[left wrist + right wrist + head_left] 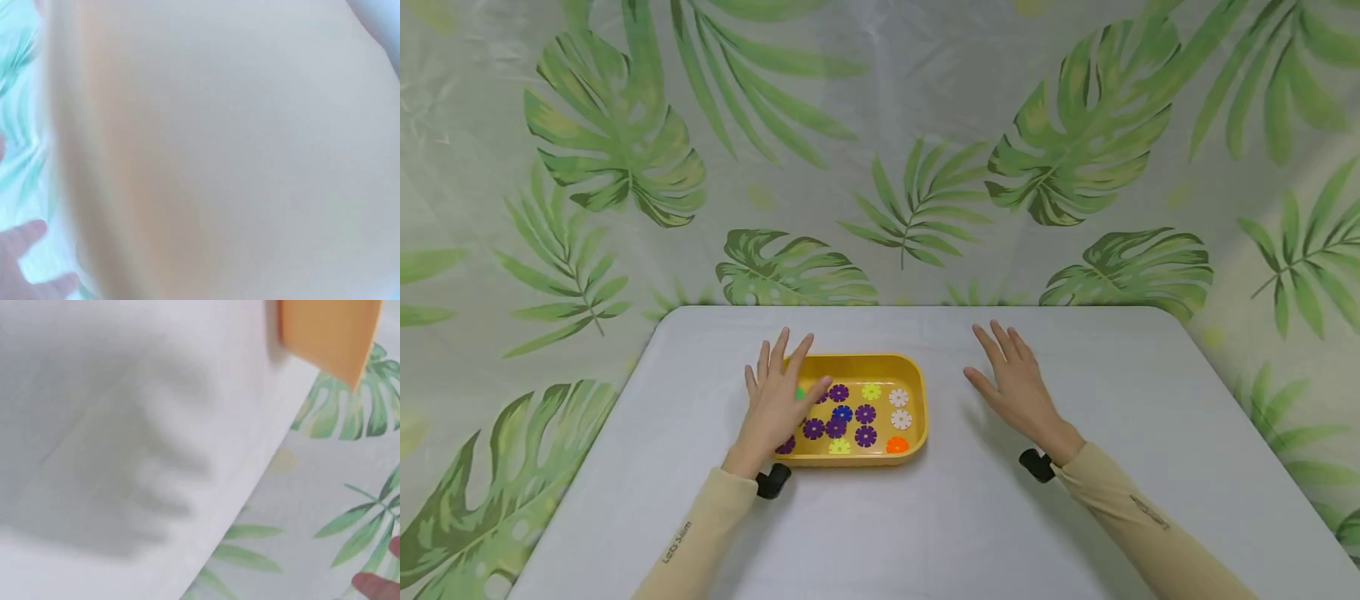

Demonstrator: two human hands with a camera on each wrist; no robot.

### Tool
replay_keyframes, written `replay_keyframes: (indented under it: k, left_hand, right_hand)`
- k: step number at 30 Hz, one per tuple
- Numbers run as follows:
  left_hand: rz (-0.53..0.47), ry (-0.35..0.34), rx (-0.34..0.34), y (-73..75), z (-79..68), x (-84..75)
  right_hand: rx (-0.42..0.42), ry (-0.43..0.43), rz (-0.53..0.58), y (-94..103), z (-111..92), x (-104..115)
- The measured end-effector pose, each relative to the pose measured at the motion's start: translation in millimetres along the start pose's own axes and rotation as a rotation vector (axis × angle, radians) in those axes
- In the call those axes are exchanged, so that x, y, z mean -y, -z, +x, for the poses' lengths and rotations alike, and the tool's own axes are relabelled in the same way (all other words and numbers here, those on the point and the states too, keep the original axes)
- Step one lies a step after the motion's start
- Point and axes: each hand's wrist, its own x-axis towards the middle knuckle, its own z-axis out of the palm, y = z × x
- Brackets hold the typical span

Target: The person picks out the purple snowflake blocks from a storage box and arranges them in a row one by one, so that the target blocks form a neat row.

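A yellow tray (850,459) holds several small notched flower-shaped discs: purple discs (866,436), a blue disc (842,413), white discs (901,419), yellow-green discs (871,391) and an orange disc (897,445). Part of a green disc shows beside the left thumb. My left hand (775,408) hovers over the tray's left end with fingers spread, hiding some of the discs. Right of the tray, my right hand (1018,392) is held above the table, fingers extended and holding nothing. Its fingertips (375,586) edge into the right wrist view, where the tray's corner (328,337) also appears.
A white-covered table (925,533) lies under both hands. Behind it hangs a leaf-patterned cloth (917,208). Black wrist cameras (773,481) sit on both wrists. A blurred pale surface fills most of the left wrist view.
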Motion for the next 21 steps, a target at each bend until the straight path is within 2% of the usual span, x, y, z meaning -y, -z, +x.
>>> replay_keyframes:
  k: [3,6,10,13,16,18,21]
  left_hand:
    - [-0.2,-0.021,-0.032,10.1,-1.6,12.8]
    - [-0.389,0.004,-0.071,18.5,-5.2,26.7]
    - [-0.631,0.156,-0.089,23.3,-12.9,42.9]
    - [-0.864,0.284,-0.055,21.1,-18.8,51.2]
    - [-1.055,0.365,-0.007,14.1,-23.0,57.0]
    - [-1.134,0.414,0.028,8.0,-25.0,59.9]
    - [-1.161,0.473,0.053,-1.8,-27.4,64.8]
  right_hand:
    - [0.017,0.028,0.155,-2.6,7,10]
    - [0.036,0.04,0.305,-8.5,15,22]
    - [0.123,-0.016,0.524,-19.6,24,41]
    - [0.246,-0.092,0.709,-28.3,29,55]
    - [0.369,-0.128,0.856,-37.2,34,68]
    - [0.446,-0.133,0.932,-43.8,37,75]
    - [0.544,-0.134,0.982,-53.3,38,84]
